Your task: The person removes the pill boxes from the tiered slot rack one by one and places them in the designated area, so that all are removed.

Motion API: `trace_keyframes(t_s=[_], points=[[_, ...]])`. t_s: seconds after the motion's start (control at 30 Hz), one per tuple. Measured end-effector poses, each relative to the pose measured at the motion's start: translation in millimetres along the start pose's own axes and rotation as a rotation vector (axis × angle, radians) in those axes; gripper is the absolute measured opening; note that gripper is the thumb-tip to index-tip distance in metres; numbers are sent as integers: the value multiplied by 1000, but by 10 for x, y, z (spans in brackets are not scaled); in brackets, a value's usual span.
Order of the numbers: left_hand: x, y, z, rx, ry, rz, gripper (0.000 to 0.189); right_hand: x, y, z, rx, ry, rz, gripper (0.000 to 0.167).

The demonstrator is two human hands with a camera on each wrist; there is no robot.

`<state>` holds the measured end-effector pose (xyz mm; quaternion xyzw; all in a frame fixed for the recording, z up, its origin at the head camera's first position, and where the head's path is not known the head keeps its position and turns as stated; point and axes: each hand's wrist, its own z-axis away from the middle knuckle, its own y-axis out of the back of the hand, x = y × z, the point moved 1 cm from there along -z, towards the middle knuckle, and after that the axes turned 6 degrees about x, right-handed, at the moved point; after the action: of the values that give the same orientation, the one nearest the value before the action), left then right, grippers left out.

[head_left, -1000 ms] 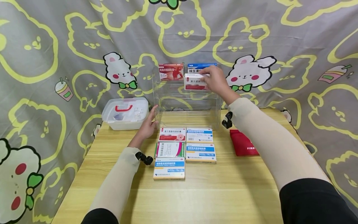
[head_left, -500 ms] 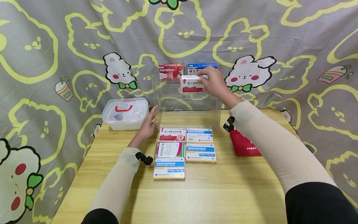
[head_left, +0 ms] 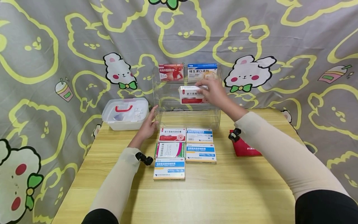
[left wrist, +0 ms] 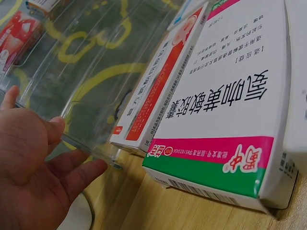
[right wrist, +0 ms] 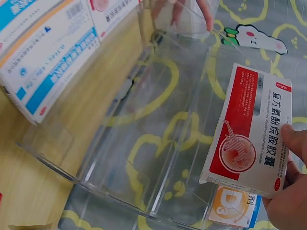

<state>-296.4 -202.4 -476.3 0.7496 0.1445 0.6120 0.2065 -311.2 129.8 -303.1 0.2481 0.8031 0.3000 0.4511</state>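
My right hand pinches a white and red medicine box by its upper edge, in front of a clear acrylic display rack. On the rack's top tier stand a red medicine box and a blue and white vitamin D box. My left hand rests against the rack's left side, fingers extended along the panel in the left wrist view. Before the rack lie another white and red box, a green and magenta box and several blue and white boxes.
A lidded plastic case with a red handle stands left of the rack. On the right, partly behind my right forearm, lies a red pouch. A patterned grey curtain hangs behind the wooden table.
My right hand has lowered the white and red box from before the vitamin D box to the rack's middle tiers, slightly leftward, uncovering the vitamin D box. My left hand stays put.
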Motion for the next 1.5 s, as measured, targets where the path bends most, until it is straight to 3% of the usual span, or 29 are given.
trace_keyframes(t_s=[0.77, 1.23, 1.5], points=[[5, 2, 14, 17, 13, 4, 81, 226, -212, 1002, -93, 5, -100, 26], [-6, -5, 15, 23, 13, -10, 80, 264, -390, 1472, -153, -16, -168, 23], [-17, -10, 2, 15, 8, -15, 81, 297, -465, 1739, -166, -2, -154, 22]])
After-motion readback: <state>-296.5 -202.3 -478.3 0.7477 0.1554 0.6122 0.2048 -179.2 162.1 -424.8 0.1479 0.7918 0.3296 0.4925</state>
